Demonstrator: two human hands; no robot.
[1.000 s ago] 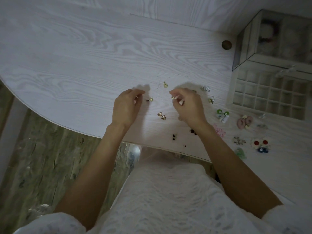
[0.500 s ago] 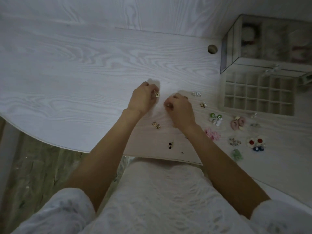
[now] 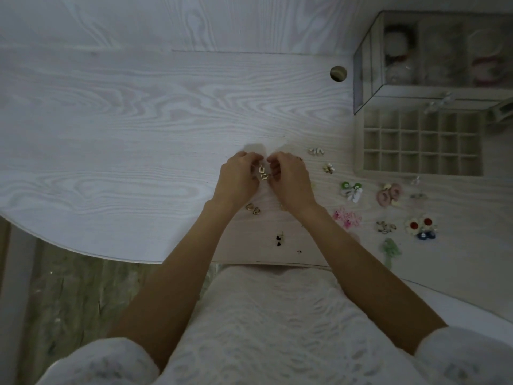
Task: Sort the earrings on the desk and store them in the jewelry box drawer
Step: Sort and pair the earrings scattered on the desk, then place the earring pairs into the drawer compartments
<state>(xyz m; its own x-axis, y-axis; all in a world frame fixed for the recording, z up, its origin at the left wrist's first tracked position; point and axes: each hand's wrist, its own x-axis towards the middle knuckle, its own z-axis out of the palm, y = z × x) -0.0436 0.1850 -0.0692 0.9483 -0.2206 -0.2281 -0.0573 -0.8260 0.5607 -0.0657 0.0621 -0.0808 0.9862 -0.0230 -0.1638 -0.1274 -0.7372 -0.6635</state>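
Observation:
My left hand (image 3: 238, 180) and my right hand (image 3: 288, 180) meet at the middle of the desk, fingertips almost touching. Between them sit two small gold square earrings (image 3: 262, 173), pinched by the fingers of both hands. A gold heart-shaped pair (image 3: 253, 209) lies just below my left wrist. More earrings lie to the right: a silver pair (image 3: 316, 151), a gold cluster (image 3: 328, 168), a green and white pair (image 3: 351, 190), pink ones (image 3: 347, 218). The jewelry box (image 3: 433, 56) stands at the far right with its gridded drawer (image 3: 419, 145) pulled out, its cells bare.
Further earrings lie right of the pink ones: a rose-coloured pair (image 3: 388, 194), red-centred flowers (image 3: 419, 225), a pale green piece (image 3: 390, 248). Small dark studs (image 3: 279, 240) sit near the desk's front edge. A round cable hole (image 3: 338, 73) is left of the box.
My left hand moved right from the desk's open area to meet my right hand, bringing a gold earring with it. Both hands now hold the gold pair together.

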